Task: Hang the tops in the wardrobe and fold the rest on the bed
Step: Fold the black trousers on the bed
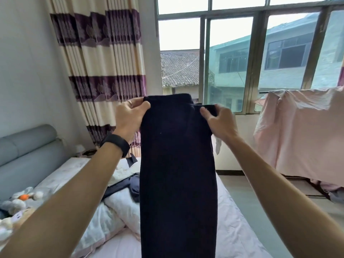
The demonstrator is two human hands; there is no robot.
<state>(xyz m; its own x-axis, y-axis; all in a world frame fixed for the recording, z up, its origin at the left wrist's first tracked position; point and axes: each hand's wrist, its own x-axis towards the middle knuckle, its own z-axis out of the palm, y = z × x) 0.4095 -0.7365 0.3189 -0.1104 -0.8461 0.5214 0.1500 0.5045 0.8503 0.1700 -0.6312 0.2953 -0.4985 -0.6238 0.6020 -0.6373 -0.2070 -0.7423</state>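
Observation:
A long dark navy garment (177, 174) hangs straight down in front of me, above the bed (234, 237). My left hand (130, 116) pinches its top left corner. My right hand (219, 121) pinches the top right corner. The cloth reaches from chest height past the bottom of the view, so its lower end is hidden. Behind it on the bed lies a heap of dark clothes (126, 187), partly covered by the held garment.
A white quilt and pillows (119, 207) lie bunched on the bed's left, with plush toys (20, 200) by the grey headboard (29, 149). A rack draped with a pink sheet (301, 131) stands at the right under the window. A striped curtain (104, 62) hangs behind.

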